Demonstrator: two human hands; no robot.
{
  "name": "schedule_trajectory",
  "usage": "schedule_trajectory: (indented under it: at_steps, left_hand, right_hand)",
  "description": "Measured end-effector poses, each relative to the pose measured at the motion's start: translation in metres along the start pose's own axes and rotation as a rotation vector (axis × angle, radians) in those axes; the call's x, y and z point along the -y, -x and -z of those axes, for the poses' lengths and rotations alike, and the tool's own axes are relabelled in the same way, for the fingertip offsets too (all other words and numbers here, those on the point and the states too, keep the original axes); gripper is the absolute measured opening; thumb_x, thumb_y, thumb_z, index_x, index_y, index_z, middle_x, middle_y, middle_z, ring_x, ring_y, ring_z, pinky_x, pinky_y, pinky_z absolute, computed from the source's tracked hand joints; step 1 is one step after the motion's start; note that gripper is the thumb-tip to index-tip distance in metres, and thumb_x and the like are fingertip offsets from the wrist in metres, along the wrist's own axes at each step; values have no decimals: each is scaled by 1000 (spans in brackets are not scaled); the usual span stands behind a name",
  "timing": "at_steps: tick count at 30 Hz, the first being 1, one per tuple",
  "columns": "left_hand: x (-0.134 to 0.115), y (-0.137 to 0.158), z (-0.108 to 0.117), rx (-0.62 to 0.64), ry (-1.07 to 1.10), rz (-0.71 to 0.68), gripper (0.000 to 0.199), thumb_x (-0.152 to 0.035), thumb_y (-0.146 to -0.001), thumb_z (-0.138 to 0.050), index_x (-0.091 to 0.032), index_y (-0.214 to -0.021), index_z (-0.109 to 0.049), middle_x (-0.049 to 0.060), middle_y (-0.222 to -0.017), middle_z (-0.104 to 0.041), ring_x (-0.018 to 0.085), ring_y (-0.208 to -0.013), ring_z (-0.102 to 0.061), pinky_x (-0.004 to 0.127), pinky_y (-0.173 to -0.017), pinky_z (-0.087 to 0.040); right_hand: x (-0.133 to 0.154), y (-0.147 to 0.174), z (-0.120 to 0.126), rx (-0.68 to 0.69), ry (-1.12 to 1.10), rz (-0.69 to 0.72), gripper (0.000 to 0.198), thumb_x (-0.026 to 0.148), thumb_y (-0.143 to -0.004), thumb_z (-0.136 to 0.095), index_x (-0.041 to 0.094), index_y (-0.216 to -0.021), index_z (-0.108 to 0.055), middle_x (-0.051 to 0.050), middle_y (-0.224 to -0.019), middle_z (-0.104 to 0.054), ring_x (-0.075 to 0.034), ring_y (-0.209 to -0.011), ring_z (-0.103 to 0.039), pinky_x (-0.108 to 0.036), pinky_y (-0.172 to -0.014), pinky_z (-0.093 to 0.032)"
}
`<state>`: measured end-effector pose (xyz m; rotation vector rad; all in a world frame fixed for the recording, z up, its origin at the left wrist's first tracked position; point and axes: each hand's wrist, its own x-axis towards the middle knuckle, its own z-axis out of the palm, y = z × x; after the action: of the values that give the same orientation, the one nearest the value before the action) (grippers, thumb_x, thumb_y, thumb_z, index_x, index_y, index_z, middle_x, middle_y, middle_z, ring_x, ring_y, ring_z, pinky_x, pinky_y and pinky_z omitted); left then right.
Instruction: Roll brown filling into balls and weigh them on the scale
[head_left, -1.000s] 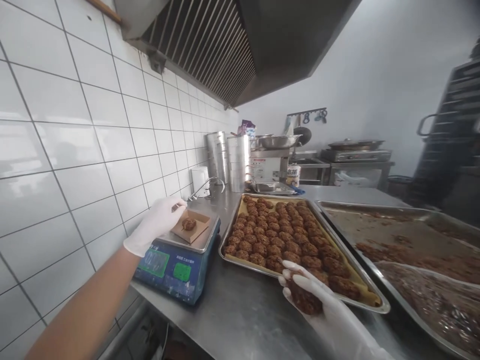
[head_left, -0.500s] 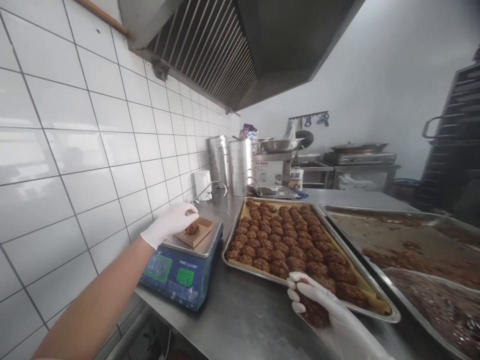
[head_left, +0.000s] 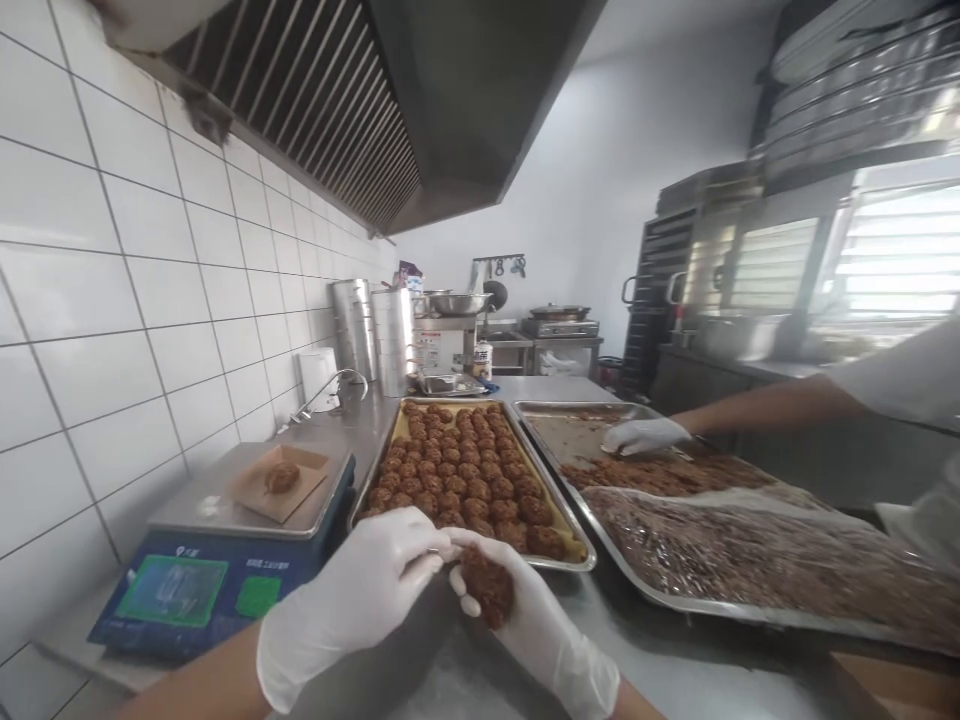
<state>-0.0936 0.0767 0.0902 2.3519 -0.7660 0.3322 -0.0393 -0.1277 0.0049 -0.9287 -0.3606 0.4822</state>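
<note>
In my right hand [head_left: 540,620], gloved in white, lies a dark brown clump of sticky mixture [head_left: 486,588], with the fingers curled round it. My left hand [head_left: 360,585], also gloved, has its fingers pinched together and meets the right hand's fingertips; what the pinch holds, if anything, is hidden. Left of my hands, a blue scale [head_left: 202,600] carries an open cardboard box [head_left: 255,492] with one brown ball [head_left: 283,477] in it. Just beyond my hands a metal tray [head_left: 587,556] holds rows of many brown balls [head_left: 451,470].
On the right, another tray [head_left: 637,590] holds loose brown mixture, partly under clear plastic film [head_left: 675,540]. A co-worker's gloved hand [head_left: 646,436] reaches into it. A cardboard box [head_left: 900,690] sits at the lower right. Steel cylinders [head_left: 392,340] stand at the back; a hood hangs above.
My left hand has left the ball in the box on the scale and come across to my right hand. The view has swung right, bringing in a co-worker's arm.
</note>
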Motion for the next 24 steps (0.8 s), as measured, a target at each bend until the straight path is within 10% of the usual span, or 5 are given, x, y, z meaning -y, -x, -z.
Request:
schedule_trajectory:
  at_steps: [4,18,24]
  left_hand:
    - [7,-17,-37,32,147,-61,37,-8,-94,-57,-31,-119,-71,0,-119,-71,17,-108,-65,30,-98,-48]
    - [12,-28,-55,-70,24,25,17,-7,-78,-59,-22,-79,-67,-3,-76,-66,13,-70,-59,28,-67,-41]
    - [-1,-23,-25,-241,319,172,12,-27,-91,-64,-24,-90,-75,0,-88,-76,16,-78,-69,27,-74,-53]
  right_hand:
    - [2,5,-4,75,45,10,24,37,-86,-61,20,-100,-71,-4,-82,-56,-15,-70,-49,-27,-58,-36]
    - [-3,3,-4,36,75,-39,11,32,-78,-68,23,-81,-62,0,-77,-56,-10,-57,-47,-26,-52,-35]
    - [3,6,-3,24,29,-7,11,32,-82,-64,21,-82,-61,-1,-76,-57,-12,-64,-50,-25,-52,-29]
